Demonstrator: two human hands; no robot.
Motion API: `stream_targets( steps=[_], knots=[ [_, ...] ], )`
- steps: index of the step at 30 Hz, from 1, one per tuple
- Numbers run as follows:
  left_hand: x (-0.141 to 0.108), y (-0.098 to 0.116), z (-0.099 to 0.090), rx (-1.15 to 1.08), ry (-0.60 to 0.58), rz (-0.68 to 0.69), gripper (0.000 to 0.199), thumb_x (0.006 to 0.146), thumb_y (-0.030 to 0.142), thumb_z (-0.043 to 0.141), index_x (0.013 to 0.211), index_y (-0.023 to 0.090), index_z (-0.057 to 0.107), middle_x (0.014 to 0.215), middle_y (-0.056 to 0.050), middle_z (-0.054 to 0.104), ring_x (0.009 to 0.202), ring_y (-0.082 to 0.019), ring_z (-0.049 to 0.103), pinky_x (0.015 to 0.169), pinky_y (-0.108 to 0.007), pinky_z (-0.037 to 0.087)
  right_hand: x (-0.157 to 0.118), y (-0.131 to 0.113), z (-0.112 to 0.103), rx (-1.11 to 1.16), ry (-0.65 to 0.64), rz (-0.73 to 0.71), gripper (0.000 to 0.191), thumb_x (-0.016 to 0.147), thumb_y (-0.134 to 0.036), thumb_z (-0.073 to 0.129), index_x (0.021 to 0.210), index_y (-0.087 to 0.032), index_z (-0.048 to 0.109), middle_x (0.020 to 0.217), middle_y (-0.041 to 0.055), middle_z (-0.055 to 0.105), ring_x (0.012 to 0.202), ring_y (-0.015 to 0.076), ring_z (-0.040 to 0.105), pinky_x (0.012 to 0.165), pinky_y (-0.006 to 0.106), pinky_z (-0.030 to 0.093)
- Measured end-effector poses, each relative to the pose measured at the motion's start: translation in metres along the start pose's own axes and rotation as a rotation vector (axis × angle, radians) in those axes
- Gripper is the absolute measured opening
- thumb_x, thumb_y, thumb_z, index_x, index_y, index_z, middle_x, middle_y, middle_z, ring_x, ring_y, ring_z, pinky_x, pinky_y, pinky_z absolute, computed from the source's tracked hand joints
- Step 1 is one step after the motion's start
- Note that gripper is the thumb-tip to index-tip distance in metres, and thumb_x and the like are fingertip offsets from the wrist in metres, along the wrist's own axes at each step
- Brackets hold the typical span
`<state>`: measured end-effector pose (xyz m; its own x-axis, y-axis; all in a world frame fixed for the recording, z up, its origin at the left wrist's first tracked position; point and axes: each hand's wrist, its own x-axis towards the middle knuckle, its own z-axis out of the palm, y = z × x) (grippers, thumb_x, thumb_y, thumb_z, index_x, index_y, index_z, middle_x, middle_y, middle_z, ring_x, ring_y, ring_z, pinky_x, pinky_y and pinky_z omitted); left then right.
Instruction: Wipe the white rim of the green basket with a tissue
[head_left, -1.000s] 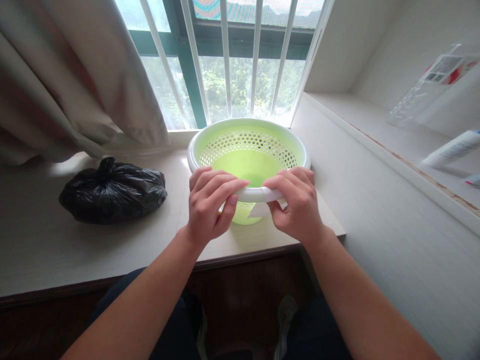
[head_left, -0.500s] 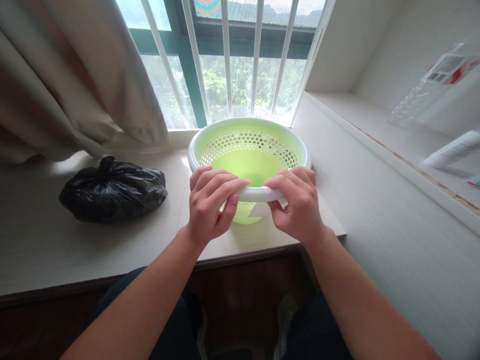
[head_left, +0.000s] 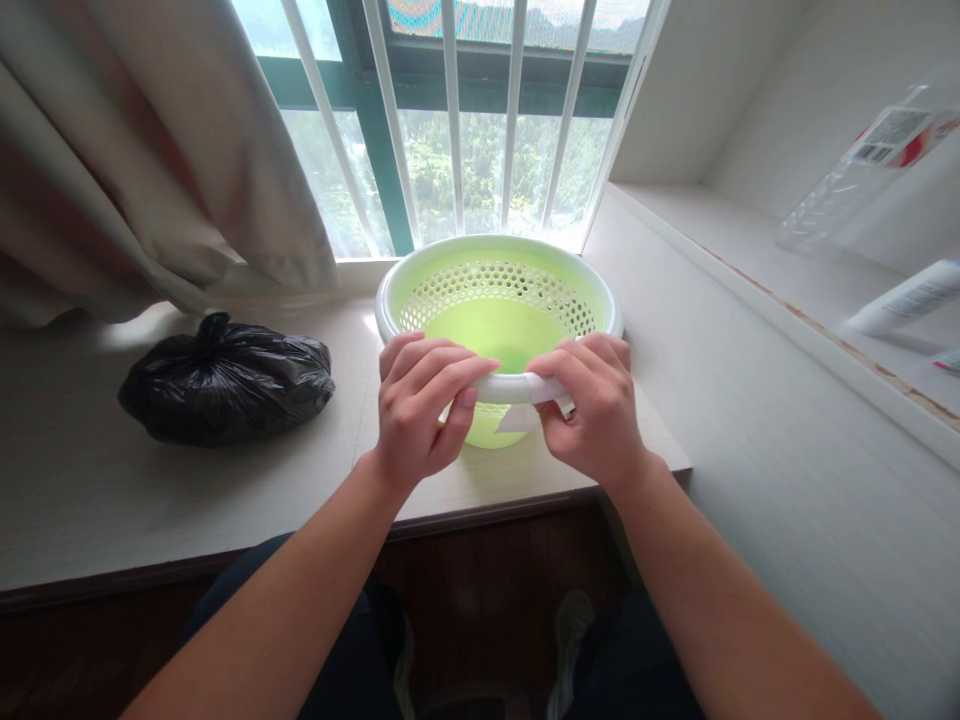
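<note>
Head view: our left hand [head_left: 420, 405] and right hand [head_left: 592, 405] pinch the near rim [head_left: 501, 388] of the light-green basket [head_left: 495, 250], frame centre; the right also pinches a white strip [head_left: 541, 388] on it. Green bottom and holed wall show inside. Knotted black bag [head_left: 225, 390] at left, contents hidden. Clear bottle [head_left: 874, 170], upper right: barcode label [head_left: 892, 138], text too small for us. Pale ledge [head_left: 300, 500] underneath, barred window [head_left: 480, 160] top centre, curtain [head_left: 172, 150] upper left.
</note>
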<state>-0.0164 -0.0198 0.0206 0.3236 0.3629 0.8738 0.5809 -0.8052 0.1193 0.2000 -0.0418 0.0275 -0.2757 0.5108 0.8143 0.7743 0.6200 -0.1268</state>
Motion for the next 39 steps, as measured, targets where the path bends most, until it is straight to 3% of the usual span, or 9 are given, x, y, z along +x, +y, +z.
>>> stream_targets(
  steps=[39],
  knots=[
    [-0.0001,0.0006,0.0001,-0.002,0.0,0.004,0.026,0.098,0.019,0.051,0.113,0.023,0.071,0.103,-0.002,0.076,0.105,-0.018,0.067,0.11,-0.043,0.043,0.0002,0.0002,0.0002,-0.011,0.008,-0.007,0.026,0.074,-0.005,0.065,0.093,-0.023,0.06,0.083,-0.001,0.066,0.084,0.0206,0.054,0.088,0.038,0.039]
  ],
)
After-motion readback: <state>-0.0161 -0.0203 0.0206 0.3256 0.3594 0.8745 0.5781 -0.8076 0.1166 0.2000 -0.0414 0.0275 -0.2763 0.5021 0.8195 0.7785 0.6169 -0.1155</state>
